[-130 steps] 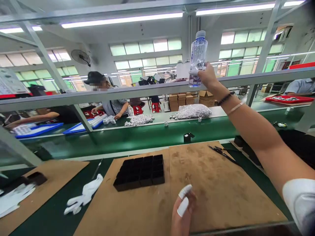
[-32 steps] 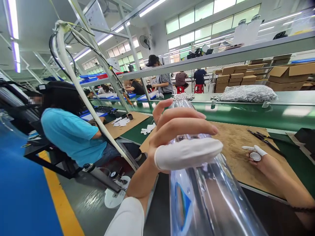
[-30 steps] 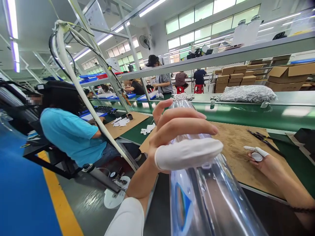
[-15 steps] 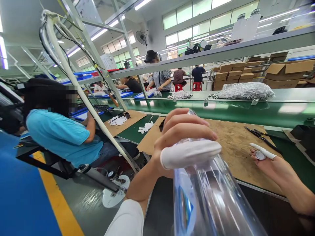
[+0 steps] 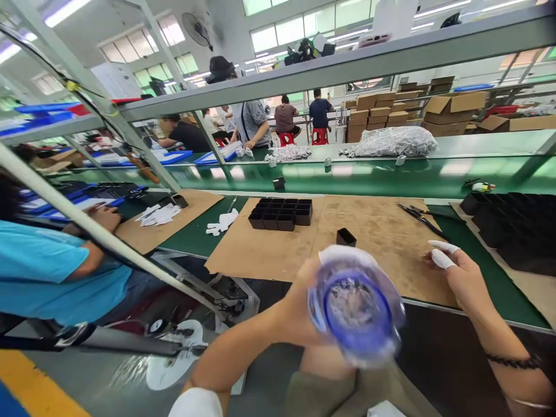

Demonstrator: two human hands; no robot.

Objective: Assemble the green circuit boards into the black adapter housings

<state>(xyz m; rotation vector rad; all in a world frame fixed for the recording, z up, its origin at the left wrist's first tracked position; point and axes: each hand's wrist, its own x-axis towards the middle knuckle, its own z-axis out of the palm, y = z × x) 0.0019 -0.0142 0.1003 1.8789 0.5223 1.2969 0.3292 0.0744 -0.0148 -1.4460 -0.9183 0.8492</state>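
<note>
My left hand is wrapped round a clear plastic bottle in front of my lap. One round end of the bottle faces me, showing a blurred blue-violet ring. My right hand, with white finger cots, is curled over the right edge of the cardboard sheet. The round white cap it held earlier is hidden by its fingers now. Just beyond the bottle stands a single black open box. Farther left, several like it stand together in a black block.
Pliers lie at the sheet's right edge. More black boxes stand far right. A green conveyor belt runs behind, under a grey shelf. A person in a blue shirt sits at left, beyond a slanting white pole.
My left hand has lowered the bottle from close before the camera, tipping its end toward me. My view has swung right and down. The cap in my right hand has gone out of sight.
</note>
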